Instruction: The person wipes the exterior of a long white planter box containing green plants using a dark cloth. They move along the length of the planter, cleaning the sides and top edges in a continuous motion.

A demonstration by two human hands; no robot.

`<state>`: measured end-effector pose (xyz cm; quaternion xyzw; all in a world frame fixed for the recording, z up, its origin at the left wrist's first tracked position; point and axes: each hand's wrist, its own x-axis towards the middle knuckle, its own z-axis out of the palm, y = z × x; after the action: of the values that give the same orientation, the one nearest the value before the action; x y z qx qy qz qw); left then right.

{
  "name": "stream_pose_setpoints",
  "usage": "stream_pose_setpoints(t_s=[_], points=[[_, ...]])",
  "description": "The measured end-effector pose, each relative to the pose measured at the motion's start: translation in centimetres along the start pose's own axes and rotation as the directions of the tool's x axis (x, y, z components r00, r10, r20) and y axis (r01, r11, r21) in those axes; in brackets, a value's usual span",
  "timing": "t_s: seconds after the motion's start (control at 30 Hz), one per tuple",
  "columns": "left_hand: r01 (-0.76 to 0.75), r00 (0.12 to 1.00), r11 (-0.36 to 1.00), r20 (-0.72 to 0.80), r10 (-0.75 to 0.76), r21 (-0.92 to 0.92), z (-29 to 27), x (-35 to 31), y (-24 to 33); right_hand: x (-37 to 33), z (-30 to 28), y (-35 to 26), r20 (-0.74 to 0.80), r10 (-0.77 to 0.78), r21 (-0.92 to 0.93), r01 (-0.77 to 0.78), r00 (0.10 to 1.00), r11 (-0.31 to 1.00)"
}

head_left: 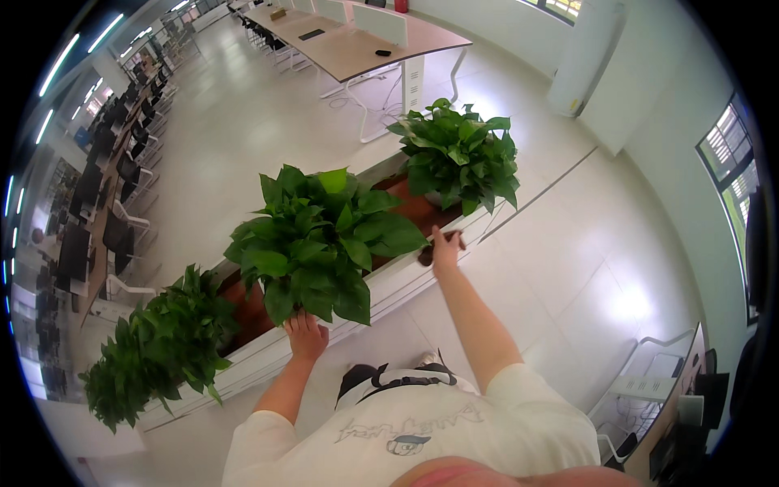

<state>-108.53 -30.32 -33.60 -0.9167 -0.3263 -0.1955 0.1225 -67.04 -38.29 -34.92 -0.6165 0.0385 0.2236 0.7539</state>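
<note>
My left hand point(307, 335) is at the near side of the middle leafy green plant point(320, 235). Its fingers reach up against the lowest leaves, the tips partly hidden there, and lie stretched out rather than curled. Farther right, my right hand point(445, 252) is closed on a crumpled dark brown cloth point(426, 256), which sticks out on both sides of the fingers. This hand is just off the front edge of the long white planter box point(406, 278), beside the rightmost leaf tip of the middle plant.
A second leafy plant point(462, 154) stands at the box's far right end, and more foliage point(162, 345) fills its left end. Reddish-brown surface point(256, 312) shows between plants. Beyond is a long desk point(389, 49); office chairs point(122, 243) line the left. Another desk point(677, 390) is at lower right.
</note>
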Motion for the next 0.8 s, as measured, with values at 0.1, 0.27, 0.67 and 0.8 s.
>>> stream_pose_setpoints(t_s=[0.1, 0.27, 0.67, 0.8], points=[[0.040, 0.998, 0.999, 0.044, -0.041, 0.020, 0.4, -1.1, -0.4, 0.3, -0.8, -4.1, 0.150, -0.008, -0.118, 0.026, 0.989, 0.993], [0.009, 1.000, 1.000, -0.015, -0.009, 0.025, -0.3, 2.9, 1.8, 0.8, -1.7, 0.9, 0.110, -0.104, -0.079, 0.113, 0.988, 0.991], [-0.022, 0.989, 0.971, 0.145, -0.013, 0.238, -1.4, 1.3, 2.2, -0.3, -8.1, -5.8, 0.361, 0.170, 0.239, -0.268, 0.917, 0.933], [0.118, 0.909, 0.958, 0.360, -0.210, 0.262, -2.3, 1.1, 2.2, -4.4, -3.2, -5.2, 0.137, 0.024, -0.047, -0.018, 0.990, 0.999]])
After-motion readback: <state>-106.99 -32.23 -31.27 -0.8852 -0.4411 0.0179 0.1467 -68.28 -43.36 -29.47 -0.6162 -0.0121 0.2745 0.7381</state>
